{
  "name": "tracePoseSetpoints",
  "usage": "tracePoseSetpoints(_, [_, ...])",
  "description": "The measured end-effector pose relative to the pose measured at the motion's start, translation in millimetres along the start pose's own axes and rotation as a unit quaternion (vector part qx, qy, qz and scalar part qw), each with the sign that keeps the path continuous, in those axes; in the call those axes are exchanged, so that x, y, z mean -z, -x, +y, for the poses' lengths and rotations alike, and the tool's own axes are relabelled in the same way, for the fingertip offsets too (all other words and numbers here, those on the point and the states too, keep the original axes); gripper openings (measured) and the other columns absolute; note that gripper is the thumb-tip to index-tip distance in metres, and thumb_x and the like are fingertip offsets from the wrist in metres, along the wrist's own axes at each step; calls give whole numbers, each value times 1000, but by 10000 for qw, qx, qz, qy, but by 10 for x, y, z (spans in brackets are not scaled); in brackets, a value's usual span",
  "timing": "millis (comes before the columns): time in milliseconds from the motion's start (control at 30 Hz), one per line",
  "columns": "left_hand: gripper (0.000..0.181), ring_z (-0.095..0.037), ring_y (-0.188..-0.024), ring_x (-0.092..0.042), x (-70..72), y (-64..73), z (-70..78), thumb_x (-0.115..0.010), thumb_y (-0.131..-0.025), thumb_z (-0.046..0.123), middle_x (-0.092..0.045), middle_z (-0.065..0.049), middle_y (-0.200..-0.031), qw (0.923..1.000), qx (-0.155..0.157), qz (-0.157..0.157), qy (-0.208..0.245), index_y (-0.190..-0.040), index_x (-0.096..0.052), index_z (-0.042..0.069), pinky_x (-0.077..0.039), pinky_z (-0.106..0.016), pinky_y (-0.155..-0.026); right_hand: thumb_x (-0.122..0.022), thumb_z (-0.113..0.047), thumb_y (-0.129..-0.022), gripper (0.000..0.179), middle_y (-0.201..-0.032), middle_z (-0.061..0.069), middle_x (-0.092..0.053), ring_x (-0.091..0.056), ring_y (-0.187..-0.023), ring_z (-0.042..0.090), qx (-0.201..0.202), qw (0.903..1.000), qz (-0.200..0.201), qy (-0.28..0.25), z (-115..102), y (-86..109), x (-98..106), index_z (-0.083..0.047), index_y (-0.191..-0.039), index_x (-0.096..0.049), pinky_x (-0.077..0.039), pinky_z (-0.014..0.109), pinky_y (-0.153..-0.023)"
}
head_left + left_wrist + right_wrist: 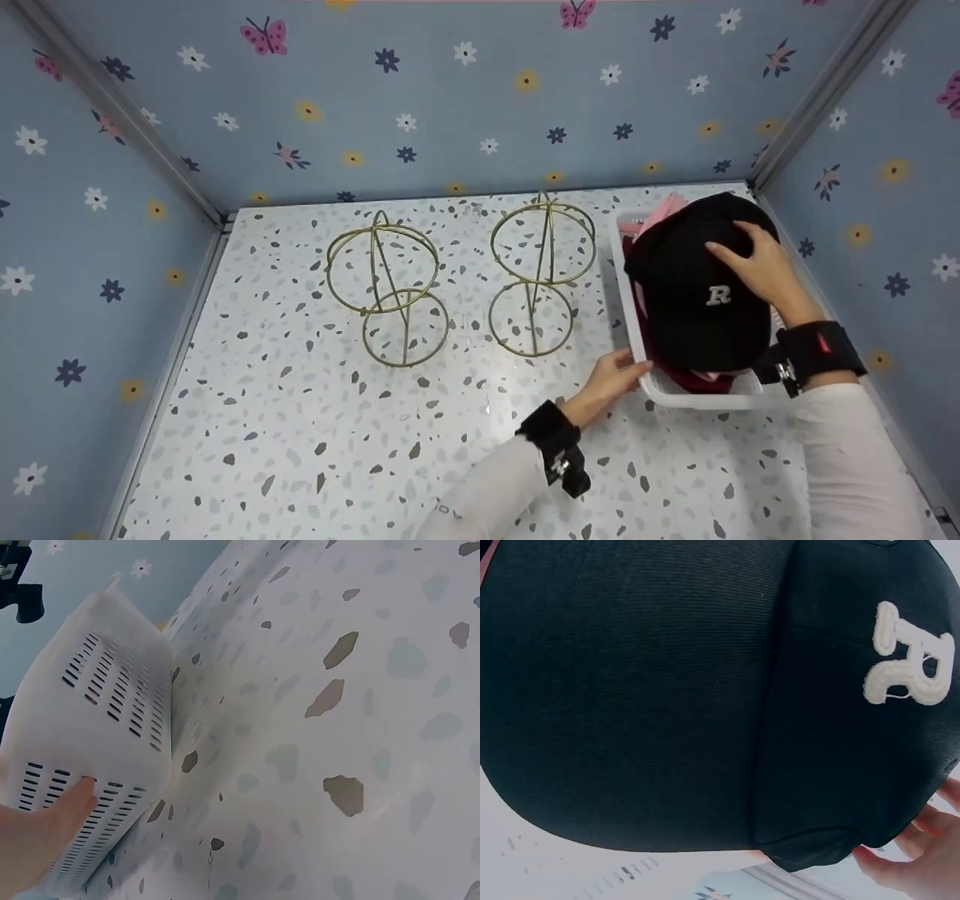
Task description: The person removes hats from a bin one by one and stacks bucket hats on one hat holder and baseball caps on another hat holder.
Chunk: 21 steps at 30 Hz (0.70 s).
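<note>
black cap (694,330) pinched in the right hand (769,274) over the basket (636,337), left hand (606,384) gripping its rim; racks (530,283) left of it bare!

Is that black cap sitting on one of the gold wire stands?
No, the black cap is over the white basket, with the right hand on it.

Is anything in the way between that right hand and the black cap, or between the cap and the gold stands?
Nothing visible is between the right hand and the cap; they touch. Toward the stands, the left side of the basket comes between, with the left hand on it near the front corner.
</note>
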State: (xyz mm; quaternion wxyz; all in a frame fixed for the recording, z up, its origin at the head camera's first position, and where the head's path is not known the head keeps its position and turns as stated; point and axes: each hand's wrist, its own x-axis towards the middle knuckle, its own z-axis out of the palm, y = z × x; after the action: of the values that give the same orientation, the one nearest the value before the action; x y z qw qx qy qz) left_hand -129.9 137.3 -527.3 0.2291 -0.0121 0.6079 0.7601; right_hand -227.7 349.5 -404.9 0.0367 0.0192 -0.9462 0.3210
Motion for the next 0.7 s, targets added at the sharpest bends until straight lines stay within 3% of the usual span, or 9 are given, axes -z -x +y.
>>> tracePoseSetpoints(233, [31,-35,-97,-56,-39,18,-11,-54,-83,1,-58,-22,-103,9985,30,-24,550,-112,-52,-10,-50,-26,-75,-58,-35,-83,69,-122,37,-36,-34,-112,48,-92,9998,54,-187,-6,9,-24,14,-124,-30,-26,55,-93])
tracePoseSetpoints(467, [32,-35,-97,-57,-38,12,-21,-54,-82,1,-59,-21,-101,9982,50,33,596,-112,-52,-9,-50,-26,-75,-62,-21,-83,50,-113,35,-45,-41,-107,43,310,9984,315,-358,18,21,-63,14,-111,-41,-31,51,-90])
tracePoseSetpoints(567, [33,-35,-97,-57,-32,6,-20,-55,-82,2,-60,-19,-100,9982,57,32,589,-113,-52,-9,-51,-27,-75,-62,-22,-83,43,-107,30,-51,-46,-99,35,412,9974,458,-362,13,40,-66,11,-107,-47,-35,42,-85])
tracePoseSetpoints(700, [34,-35,-98,-56,-25,9,-18,-56,-82,3,-59,-19,-103,9976,123,-16,676,-114,-51,-8,-50,-28,-76,-60,-26,-84,38,-98,24,-56,-46,-81,10,444,9964,676,-271,-19,79,-48,8,-100,-54,-34,25,-71])
